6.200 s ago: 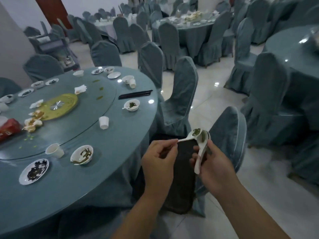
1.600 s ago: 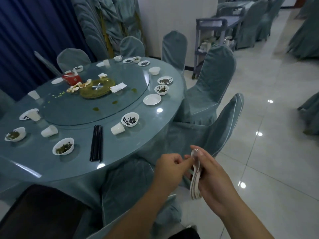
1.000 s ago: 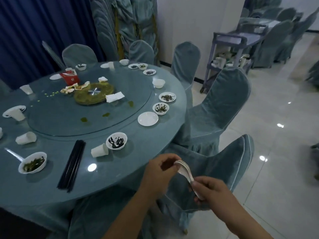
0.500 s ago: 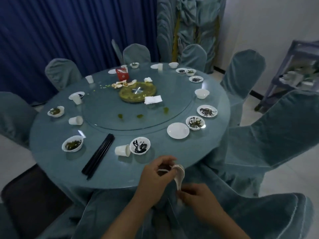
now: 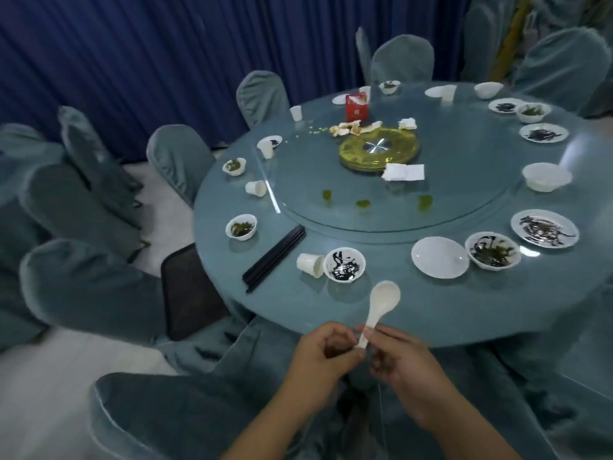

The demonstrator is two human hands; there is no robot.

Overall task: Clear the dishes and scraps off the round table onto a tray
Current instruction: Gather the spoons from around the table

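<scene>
Head view: left hand point(image 5: 318, 358) and right hand point(image 5: 409, 365), two grips pinching seemingly one white spoon point(image 5: 382, 302)

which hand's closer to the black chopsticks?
Left. The left hand sits below-right of the black chopsticks; the right hand is farther right, beyond the white spoon.

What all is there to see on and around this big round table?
Round table: one, teal, centre.
Glass turntable: one, on table.
Gold disc: one, turntable's middle.
Bowls: about eight, white, along rim.
Plates: several, white, along rim.
Paper cups: about six, white, two tipped.
Chopsticks: one bundle, black, near edge.
Red box: one, far side.
Napkin: one, white, beside disc.
Chairs: several, teal-covered, around table.
Spoon: one visible, white, above near edge.
Left hand, right hand: both pinch spoon's handle.
</scene>
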